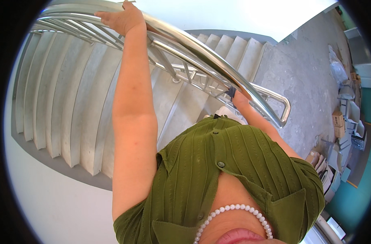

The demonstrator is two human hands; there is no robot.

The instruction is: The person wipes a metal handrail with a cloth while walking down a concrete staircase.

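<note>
A shiny metal handrail (193,44) curves along the stairs from the upper left to the lower right. My left hand (123,20) lies over its upper part, gripping it, with fingers on either side of the tube. My right hand (239,99) reaches down behind the handrail, by the thinner bars (189,74) of the railing. A dark grey cloth (231,92) is bunched in it, against the bars. The handrail hides part of that hand, and most of its fingers cannot be made out.
Pale stone steps (67,97) run along the left, and another flight (234,51) lies beyond the railing. A grey concrete floor (299,69) extends to the right. Along its edge are a clear plastic bag (336,67), a cardboard box (338,124) and piled clutter.
</note>
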